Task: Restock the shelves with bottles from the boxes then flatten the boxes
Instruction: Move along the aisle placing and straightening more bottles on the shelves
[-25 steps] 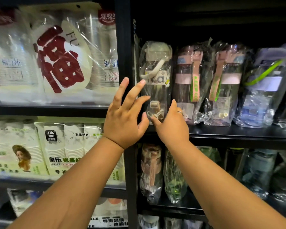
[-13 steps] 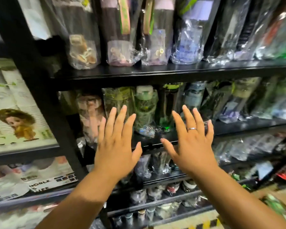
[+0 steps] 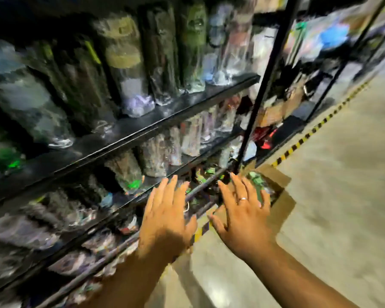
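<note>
Left hand (image 3: 167,218) and right hand (image 3: 242,216) stretch forward, palms down, fingers spread, holding nothing. Just beyond the right hand, an open cardboard box (image 3: 282,207) on the floor holds wrapped bottles (image 3: 257,181), beside stocked shelves (image 3: 142,127).

Plastic-wrapped bottles (image 3: 125,63) stand upright in blurred rows on black shelves (image 3: 165,116) at 10 o'clock; an open cardboard box (image 3: 283,206) sits at 4 o'clock
</note>
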Demonstrator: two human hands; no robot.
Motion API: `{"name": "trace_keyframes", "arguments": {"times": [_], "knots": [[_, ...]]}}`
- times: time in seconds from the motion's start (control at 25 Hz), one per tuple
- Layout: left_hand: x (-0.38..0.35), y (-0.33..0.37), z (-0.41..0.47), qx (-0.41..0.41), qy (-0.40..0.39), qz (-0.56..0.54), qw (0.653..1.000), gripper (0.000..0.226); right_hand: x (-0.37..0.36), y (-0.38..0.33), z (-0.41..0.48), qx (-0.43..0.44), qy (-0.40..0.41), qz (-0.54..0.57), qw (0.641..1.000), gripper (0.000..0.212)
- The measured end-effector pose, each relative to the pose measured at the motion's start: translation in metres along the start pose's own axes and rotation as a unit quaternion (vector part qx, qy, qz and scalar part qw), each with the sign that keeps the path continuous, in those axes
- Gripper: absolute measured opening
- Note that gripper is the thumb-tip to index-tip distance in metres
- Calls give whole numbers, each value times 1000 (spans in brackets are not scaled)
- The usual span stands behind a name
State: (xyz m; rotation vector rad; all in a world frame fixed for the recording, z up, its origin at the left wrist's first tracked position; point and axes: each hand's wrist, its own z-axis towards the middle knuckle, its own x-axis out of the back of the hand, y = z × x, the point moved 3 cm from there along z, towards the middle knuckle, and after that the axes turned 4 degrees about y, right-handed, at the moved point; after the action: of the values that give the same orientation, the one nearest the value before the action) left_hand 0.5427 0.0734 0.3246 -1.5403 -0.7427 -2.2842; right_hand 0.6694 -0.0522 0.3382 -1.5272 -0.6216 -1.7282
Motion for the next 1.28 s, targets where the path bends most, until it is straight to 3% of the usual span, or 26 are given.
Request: {"name": "trace_keyframes", "arguments": {"times": [0.12, 0.28, 0.44, 0.68, 0.88, 1.0, 1.08, 1.28], "knots": [[-55, 76, 42, -39, -68, -28, 997, 70, -12, 96, -6, -77, -18, -10, 997, 75], [-118, 128, 85, -81, -155, -34, 984, 71, -30, 182, -2, -164, -48, -10, 985, 71], [-188, 157, 143, -90, -244, -35, 965, 96, -71, 253, 36, -218, -103, -16, 970, 69], [-334, 169, 257, -69, -319, -52, 944, 72, -163, 355, 139, -255, -178, 0, 950, 72], [-463, 168, 324, -97, -338, -24, 936, 72, -288, 439, 213, -287, -234, 34, 928, 73], [-555, 165, 324, -57, -395, -6, 917, 73, -400, 493, 245, -302, -273, 54, 912, 78], [-618, 160, 315, -44, -393, -6, 918, 72, -483, 525, 265, -299, -311, 75, 899, 84], [-751, 145, 286, 101, -382, -83, 915, 65, -669, 582, 305, -269, -374, 136, 877, 105]]}}
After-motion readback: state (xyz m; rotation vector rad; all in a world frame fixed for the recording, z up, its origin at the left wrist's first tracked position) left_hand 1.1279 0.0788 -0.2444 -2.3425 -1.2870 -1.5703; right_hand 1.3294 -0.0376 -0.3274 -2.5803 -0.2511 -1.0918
